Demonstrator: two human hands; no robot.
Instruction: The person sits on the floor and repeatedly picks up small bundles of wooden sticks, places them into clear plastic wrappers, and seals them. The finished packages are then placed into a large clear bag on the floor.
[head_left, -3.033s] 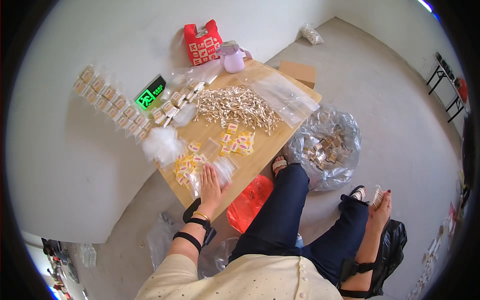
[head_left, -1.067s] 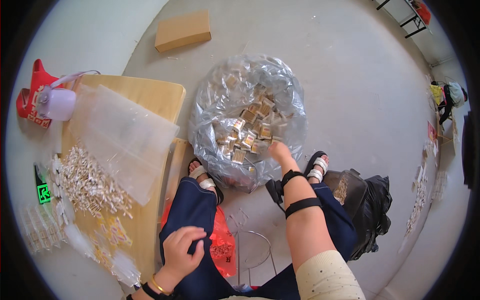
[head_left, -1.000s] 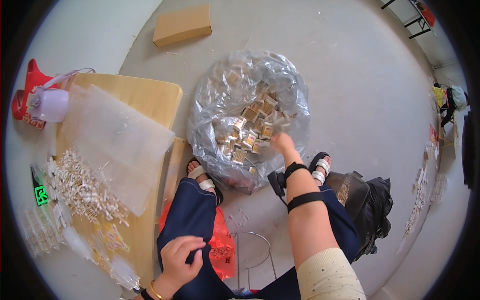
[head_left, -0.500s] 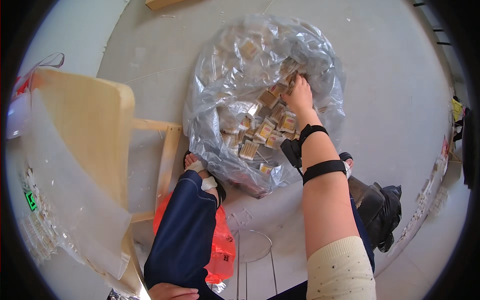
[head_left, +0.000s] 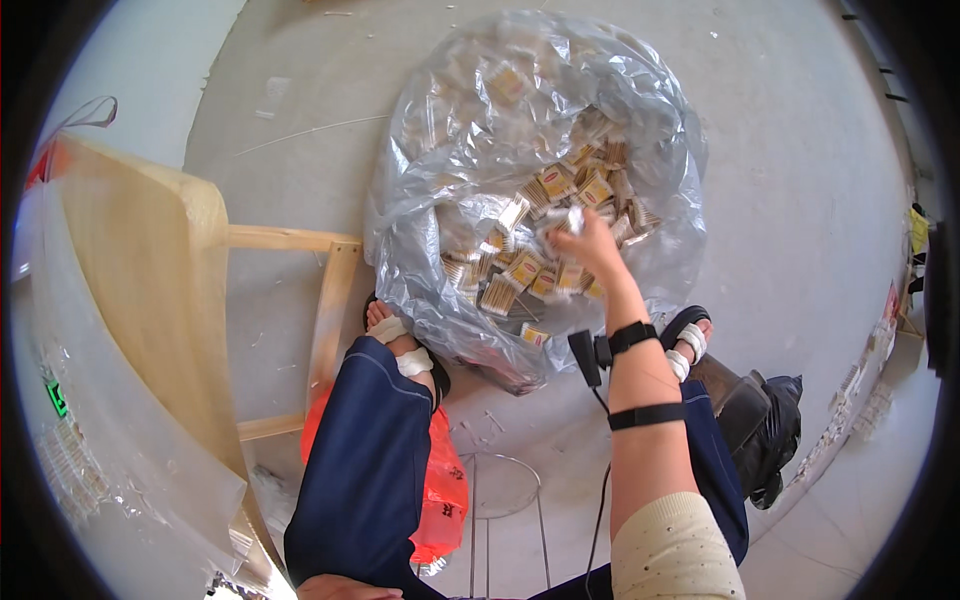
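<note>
A large clear plastic bag (head_left: pixel 420 170) sits on the floor in front of me with its mouth spread wide. Inside are many small packs of cotton swabs (head_left: pixel 524 268), with wooden sticks and yellow labels. My right hand (head_left: pixel 592 246) is over the pile, its thumb and fingers closed on one pack of cotton swabs, which is smeared by motion. Straps and a small black device circle that forearm. At the lower edge my left hand (head_left: pixel 348 588) lies flat on my lap, holding nothing; most of it is cut off by the frame.
A wooden chair or stool (head_left: pixel 150 290) stands on the left, plastic sheeting (head_left: pixel 110 430) beside it. Between my legs are a red plastic bag (head_left: pixel 440 500) and a wire stand (head_left: pixel 505 490). By my right leg sits a black bag (head_left: pixel 775 420). Loose swabs lie on the floor.
My right hand has drawn back toward me from the far part of the pile and now has a pack in its fingers. The left hand has slipped lower in the view.
</note>
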